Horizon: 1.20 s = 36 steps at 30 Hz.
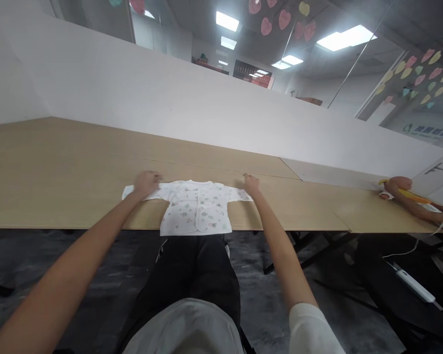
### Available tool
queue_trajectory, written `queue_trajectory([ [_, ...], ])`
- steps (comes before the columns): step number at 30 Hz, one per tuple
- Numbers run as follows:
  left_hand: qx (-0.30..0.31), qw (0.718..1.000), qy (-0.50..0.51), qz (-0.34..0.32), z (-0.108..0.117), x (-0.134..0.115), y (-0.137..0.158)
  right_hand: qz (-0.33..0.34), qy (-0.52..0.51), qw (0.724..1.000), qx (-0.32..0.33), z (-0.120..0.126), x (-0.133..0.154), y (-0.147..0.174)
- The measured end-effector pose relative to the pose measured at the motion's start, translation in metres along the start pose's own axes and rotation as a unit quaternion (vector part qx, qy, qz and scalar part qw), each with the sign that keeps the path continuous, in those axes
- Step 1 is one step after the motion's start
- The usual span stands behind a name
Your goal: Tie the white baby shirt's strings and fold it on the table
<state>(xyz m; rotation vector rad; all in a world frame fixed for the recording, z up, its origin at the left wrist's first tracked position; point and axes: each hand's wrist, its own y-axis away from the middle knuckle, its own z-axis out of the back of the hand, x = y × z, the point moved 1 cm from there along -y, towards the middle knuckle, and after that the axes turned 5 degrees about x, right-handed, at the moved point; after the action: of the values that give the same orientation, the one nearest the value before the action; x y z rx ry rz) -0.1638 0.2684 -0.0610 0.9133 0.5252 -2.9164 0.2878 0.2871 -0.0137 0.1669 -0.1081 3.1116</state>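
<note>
A small white baby shirt [192,206] with a scattered print lies spread on the table, its sleeves out to both sides and its bottom hem reaching past the table's front edge. Over the left sleeve is my left hand [146,184], palm down, fingers toward the shirt's body; the sleeve's end shows to the left of the wrist. At the outer end of the right sleeve sits my right hand [251,185], fingers pointing away from me. Both hands are small and somewhat blurred, so whether their fingers grip the cloth cannot be made out.
The long wooden table [77,167] runs against a white partition wall [206,113] with glass above it. At the far right, another person's arms [413,201] rest on the table around a yellow and brown object [402,186]. A white cable [417,241] hangs over the edge there.
</note>
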Motion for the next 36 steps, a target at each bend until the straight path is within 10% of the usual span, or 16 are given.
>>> queue_trajectory([
  [4,0.082,0.996,-0.023,-0.041,-0.055,-0.08,0.005,0.131,-0.137,0.98,-0.061,-0.032,0.085,0.009],
  [9,0.109,0.992,-0.065,0.018,-0.114,-0.126,0.023,0.125,-0.199,0.972,-0.009,-0.081,0.157,0.018],
  [36,0.038,0.981,0.166,-0.094,-0.124,-0.105,0.031,0.119,-0.227,0.964,-0.076,-0.109,0.163,0.022],
])
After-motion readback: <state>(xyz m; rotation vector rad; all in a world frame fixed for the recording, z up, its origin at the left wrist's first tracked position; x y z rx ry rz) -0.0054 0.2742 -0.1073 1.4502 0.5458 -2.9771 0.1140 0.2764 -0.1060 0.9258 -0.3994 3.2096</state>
